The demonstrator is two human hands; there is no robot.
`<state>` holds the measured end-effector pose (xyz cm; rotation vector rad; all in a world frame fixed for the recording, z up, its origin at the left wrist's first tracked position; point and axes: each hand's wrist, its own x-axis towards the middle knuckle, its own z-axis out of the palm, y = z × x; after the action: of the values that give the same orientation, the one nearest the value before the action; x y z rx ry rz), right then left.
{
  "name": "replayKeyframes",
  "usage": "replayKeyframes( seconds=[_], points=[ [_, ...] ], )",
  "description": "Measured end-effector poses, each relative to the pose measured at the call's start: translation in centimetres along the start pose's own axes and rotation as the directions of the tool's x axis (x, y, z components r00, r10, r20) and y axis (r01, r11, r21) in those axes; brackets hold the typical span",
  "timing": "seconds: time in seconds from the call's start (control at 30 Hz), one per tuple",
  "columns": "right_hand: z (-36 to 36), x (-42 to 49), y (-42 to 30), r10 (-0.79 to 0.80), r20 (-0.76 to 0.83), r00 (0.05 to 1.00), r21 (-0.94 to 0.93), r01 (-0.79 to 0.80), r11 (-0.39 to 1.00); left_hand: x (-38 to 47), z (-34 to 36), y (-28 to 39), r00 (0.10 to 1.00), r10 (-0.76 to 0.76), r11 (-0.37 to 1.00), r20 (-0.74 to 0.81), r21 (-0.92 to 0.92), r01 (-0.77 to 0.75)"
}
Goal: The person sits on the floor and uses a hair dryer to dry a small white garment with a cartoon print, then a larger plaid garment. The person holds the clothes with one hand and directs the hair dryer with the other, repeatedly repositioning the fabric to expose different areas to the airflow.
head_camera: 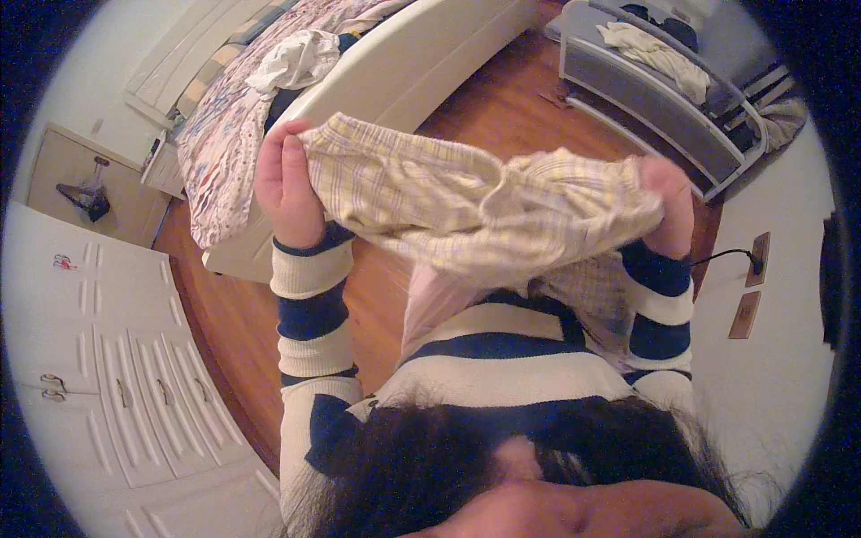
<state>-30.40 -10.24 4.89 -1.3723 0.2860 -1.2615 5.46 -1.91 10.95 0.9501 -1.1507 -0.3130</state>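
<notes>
A yellow and lilac plaid cloth garment [430, 195] is stretched sideways in front of my body, with folds and a gathered middle. My left hand [289, 181] grips its left end, thumb pressed on the top corner. At the other end my right hand [669, 202] holds a bunched edge; some of its fingers are blurred or hidden by the cloth. Below it, more plaid fabric [592, 289] hangs near my striped sweater, and it is hard to tell whether it is part of the same piece.
A bed with a white frame [417, 74] stands ahead to the left, bearing patterned bedding [215, 148] and a crumpled white cloth [296, 60]. A metal-framed rack [646, 87] with a cream cloth [659, 57] is at the upper right. White cabinets [134, 376] line the left.
</notes>
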Motion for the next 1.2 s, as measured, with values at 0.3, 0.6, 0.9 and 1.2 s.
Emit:
replayKeyframes(
  seconds=[0.3, 0.6, 0.9, 1.2],
  points=[
    [8.0, 6.7, 0.0, -0.202, 0.380, 0.902, -0.386, 0.353, 0.852, 2.5, 8.6, 4.6, 0.752, 0.025, 0.999, 0.659, -0.033, -0.004],
    [7.1, 8.6, -3.3, -0.006, 0.141, 0.990, -0.212, 0.036, 0.977, 3.4, 6.7, 3.0, 0.516, -0.303, 0.952, 0.801, 0.276, 0.132],
    [4.4, 8.9, -3.3, -0.192, 0.106, 0.976, -0.528, 0.219, 0.821, 1.0, 7.6, 2.7, 0.835, -0.218, 0.953, 0.506, -0.076, 0.295],
    [2.2, 7.9, -6.0, 0.044, 0.116, 0.992, -0.766, 0.061, 0.640, 1.4, 7.5, 0.2, 0.880, 0.053, 0.969, 0.472, 0.188, -0.159]
  ],
)
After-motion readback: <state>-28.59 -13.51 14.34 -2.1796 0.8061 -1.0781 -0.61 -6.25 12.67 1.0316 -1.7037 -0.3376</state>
